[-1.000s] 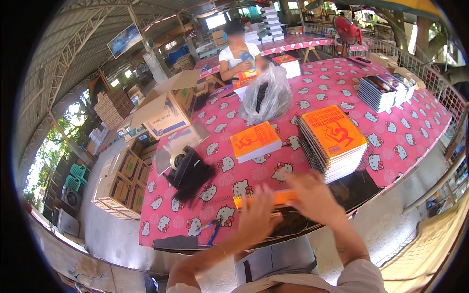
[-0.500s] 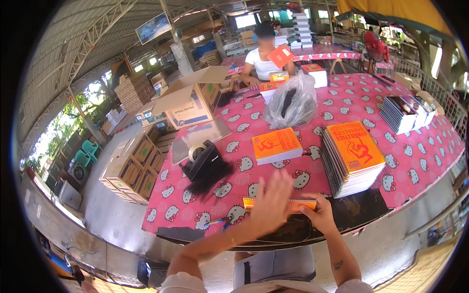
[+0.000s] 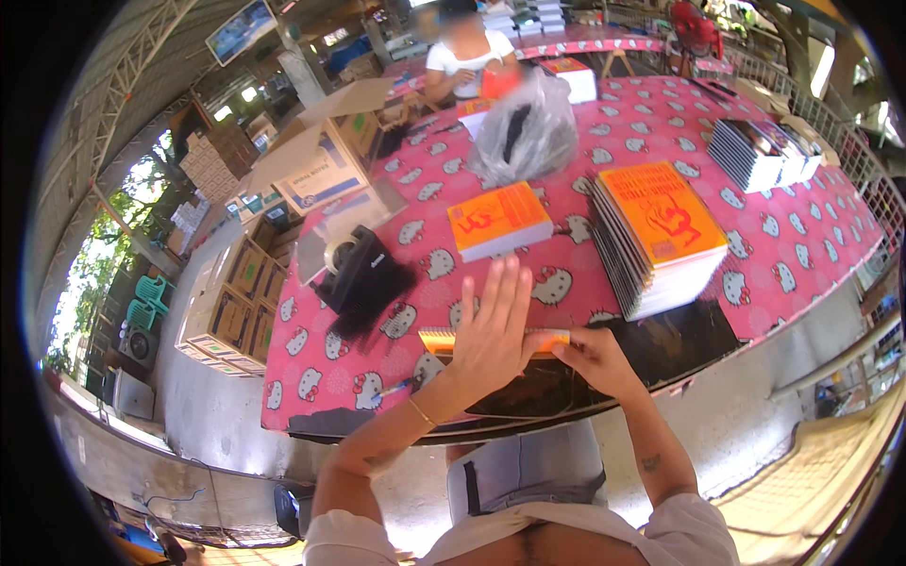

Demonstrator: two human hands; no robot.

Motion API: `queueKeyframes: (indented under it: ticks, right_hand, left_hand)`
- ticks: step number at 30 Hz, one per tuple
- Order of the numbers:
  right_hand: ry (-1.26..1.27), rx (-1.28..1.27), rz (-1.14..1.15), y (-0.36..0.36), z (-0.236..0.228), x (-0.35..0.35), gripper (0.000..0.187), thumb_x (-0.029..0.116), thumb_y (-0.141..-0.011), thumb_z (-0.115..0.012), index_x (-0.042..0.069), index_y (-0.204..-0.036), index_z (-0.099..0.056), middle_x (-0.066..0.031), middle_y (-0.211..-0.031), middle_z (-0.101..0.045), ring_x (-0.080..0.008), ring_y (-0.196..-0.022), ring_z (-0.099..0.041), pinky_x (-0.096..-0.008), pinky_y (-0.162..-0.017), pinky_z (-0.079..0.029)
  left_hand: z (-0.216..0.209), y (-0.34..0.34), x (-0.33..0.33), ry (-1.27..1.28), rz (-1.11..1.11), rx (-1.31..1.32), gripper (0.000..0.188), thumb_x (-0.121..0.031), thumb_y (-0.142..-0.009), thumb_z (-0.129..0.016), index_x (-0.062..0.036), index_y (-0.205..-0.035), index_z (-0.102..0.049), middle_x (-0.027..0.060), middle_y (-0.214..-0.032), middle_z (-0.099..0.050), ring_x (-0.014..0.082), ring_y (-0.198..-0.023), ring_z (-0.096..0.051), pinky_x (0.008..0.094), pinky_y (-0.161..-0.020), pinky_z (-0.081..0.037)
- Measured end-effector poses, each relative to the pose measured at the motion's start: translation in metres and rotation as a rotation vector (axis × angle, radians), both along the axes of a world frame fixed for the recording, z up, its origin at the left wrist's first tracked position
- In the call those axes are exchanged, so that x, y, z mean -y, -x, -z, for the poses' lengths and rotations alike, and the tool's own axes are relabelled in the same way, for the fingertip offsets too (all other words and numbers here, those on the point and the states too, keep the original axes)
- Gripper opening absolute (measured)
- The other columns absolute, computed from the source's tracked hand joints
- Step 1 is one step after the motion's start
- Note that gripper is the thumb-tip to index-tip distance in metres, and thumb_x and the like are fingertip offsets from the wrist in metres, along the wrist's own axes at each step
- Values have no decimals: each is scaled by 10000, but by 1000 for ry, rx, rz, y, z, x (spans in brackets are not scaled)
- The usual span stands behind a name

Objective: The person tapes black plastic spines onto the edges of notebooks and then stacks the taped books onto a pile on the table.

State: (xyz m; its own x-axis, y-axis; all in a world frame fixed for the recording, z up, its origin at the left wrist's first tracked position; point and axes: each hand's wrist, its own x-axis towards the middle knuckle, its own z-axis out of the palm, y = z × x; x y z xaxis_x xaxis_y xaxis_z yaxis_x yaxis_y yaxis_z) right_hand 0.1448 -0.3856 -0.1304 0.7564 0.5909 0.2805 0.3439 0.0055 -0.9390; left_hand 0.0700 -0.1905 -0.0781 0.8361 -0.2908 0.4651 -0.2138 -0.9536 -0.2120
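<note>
An orange spiral notebook (image 3: 436, 341) stands tilted on edge at the table's near side, mostly seen from its narrow top. Flat across its middle lies my left hand (image 3: 491, 330), fingers stretched out and pointing away from me. My right hand (image 3: 599, 360) pinches the notebook's right end between thumb and fingers. Just beyond my left fingertips is a short pile of orange notebooks (image 3: 500, 217). To the right rises a taller stack of orange spiral notebooks (image 3: 663, 212). A black tape dispenser (image 3: 357, 274) stands left of my hands.
A pink patterned cloth (image 3: 623, 137) covers the table. Pens (image 3: 394, 389) lie near its front edge. Farther off are a clear plastic bag (image 3: 528, 132), an open carton (image 3: 326, 170) and dark-covered books (image 3: 755, 156). Across the table sits a co-worker (image 3: 467, 61) holding a red notebook.
The whole view has shifted, so the table sits higher and farther left. My left hand, blurred before, now shows clearly with fingers extended. The co-worker's red notebook is lower.
</note>
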Motion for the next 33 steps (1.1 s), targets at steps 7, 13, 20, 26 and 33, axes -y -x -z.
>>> queueKeyframes:
  ticks: [7,13,20,26,33]
  right_hand:
    - [-125,104,74,2,1,-11,116,80,-934,-718,5,-1022,-722,-85,-613,-483,-92,-546,-392,-309,-498,-367]
    - [-100,103,58,2,4,-9,112,108,-932,-737,8,-981,-720,-104,-591,-464,-105,-530,-379,-322,-484,-338]
    - [-111,-47,-57,-12,-29,13,192,63,-960,-701,-82,-1084,-724,-87,-845,-738,-112,-797,-692,-285,-753,-571]
    - [67,124,-267,-38,-57,16,93,14,-840,-734,-35,-903,-687,-90,-819,-721,-143,-781,-722,-287,-723,-572]
    - [-21,339,211,3,-57,-5,153,52,-802,-738,12,-903,-630,-145,-861,-692,-323,-779,-721,-379,-694,-563]
  left_hand:
    - [8,-1,3,-18,1,10,959,-584,-860,-674,59,-1514,-395,280,-1587,-381,412,-1512,-323,631,-1192,-235]
    - [8,20,7,322,161,-11,682,-412,-978,-629,24,-1477,-466,200,-1485,-543,352,-1410,-494,579,-1202,-233]
    - [-2,-2,-3,466,303,51,153,-213,-932,-729,-79,-1001,-708,36,-885,-734,241,-824,-703,503,-1146,-341]
    - [-12,-2,0,450,292,9,179,-232,-908,-753,-84,-991,-699,60,-843,-709,283,-798,-687,486,-1019,-455]
    - [-61,16,-14,334,217,-169,155,-122,-855,-750,-59,-987,-699,103,-823,-665,327,-809,-659,462,-725,-521]
